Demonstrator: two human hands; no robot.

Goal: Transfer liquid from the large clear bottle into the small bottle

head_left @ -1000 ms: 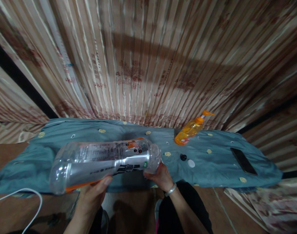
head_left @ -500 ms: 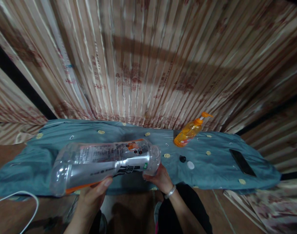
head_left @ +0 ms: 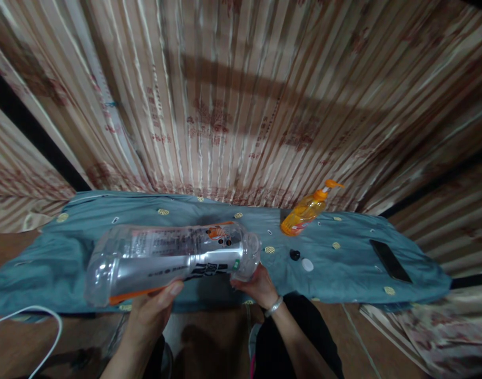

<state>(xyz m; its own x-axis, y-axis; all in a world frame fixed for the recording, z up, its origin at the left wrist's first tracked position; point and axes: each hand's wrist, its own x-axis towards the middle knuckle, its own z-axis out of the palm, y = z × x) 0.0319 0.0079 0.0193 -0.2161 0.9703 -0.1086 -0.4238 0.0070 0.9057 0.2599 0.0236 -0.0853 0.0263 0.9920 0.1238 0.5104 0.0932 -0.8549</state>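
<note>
Clear plastic bottle [head_left: 173,263], still sideways in both hands [head_left: 150,311], grip unchanged

A: Bottle [head_left: 173,263]?
B: Lengthwise, over the tabletop [head_left: 343,273], left to centre. Left hand [head_left: 151,310] at its near side, right hand [head_left: 260,287] at its right end.
A: Right of that?
B: Cap [head_left: 295,255], disc [head_left: 307,264] just beside, both on the tabletop. Pump bottle [head_left: 304,215] behind those two. Phone [head_left: 391,261] farther right, also on it.
A: Edges?
B: Curtain [head_left: 225,158] behind everything; cable [head_left: 58,323] front left.
</note>
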